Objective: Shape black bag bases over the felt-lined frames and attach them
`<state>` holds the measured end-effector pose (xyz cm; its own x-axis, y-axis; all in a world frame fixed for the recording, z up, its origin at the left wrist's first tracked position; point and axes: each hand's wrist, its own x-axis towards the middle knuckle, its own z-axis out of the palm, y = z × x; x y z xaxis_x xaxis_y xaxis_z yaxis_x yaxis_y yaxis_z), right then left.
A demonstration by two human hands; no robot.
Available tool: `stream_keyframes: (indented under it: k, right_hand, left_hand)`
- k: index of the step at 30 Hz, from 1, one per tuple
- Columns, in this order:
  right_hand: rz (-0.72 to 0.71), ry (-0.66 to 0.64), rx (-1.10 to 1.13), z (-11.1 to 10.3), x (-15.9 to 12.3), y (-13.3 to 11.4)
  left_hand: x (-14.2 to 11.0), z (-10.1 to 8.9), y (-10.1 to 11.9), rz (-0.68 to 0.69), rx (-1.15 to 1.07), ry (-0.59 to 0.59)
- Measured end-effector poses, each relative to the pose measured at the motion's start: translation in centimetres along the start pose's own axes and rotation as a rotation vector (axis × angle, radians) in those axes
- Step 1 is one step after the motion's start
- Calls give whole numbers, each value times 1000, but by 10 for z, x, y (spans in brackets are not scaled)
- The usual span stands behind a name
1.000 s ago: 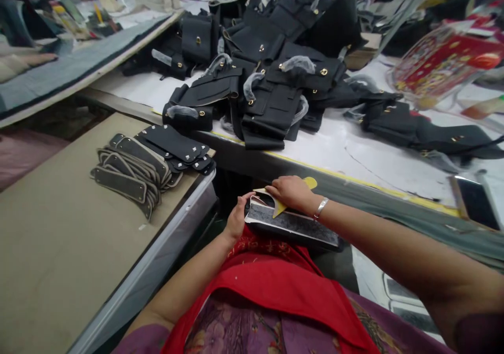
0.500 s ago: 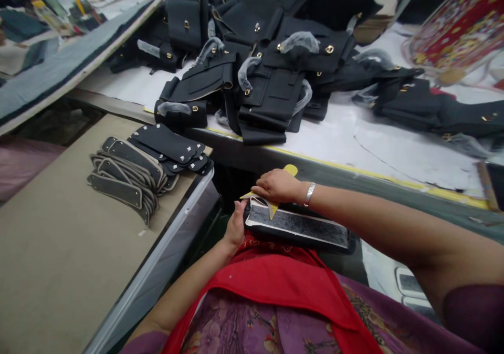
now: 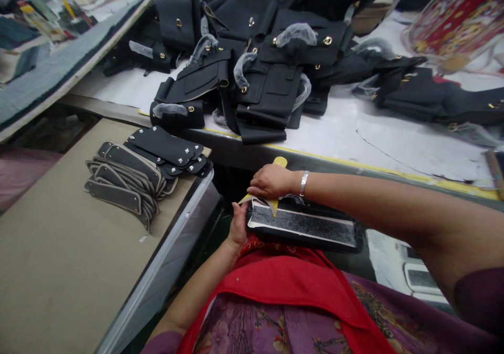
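Observation:
A long black bag panel point(image 3: 303, 228) with a pale edge and a grey middle strip lies across my lap. My left hand point(image 3: 238, 224) is closed on its left end and steadies it. My right hand point(image 3: 271, 180), with a silver bangle on the wrist, is closed on a yellow flat tool point(image 3: 275, 202) and presses it onto the panel's left end. The tool's rounded end sticks out beyond the knuckles, its pointed tip rests on the grey strip.
A stack of similar black panels with small studs point(image 3: 145, 167) lies on the beige board point(image 3: 51, 259) at left. Several black bags with gold clasps point(image 3: 268, 81) are heaped on the white table point(image 3: 374, 138) ahead. A red patterned bag point(image 3: 457, 23) stands at top right.
Both hands with the panel and the yellow tool sit slightly higher in view; the view has tilted down and closer. The grip on panel and tool is unchanged.

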<state>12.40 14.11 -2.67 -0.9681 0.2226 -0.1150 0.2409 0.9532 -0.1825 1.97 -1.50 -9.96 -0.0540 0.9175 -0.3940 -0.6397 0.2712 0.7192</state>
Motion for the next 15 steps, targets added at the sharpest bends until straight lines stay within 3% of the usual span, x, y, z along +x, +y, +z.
stream_keyframes:
  k: [6, 15]
  right_hand:
    - [-173, -19, 11, 2, 10, 11]
    - [-275, -17, 2, 1, 12, 14]
  left_hand:
    - [4, 1, 11, -57, -11, -85]
    - [3, -1, 7, -137, -37, -33]
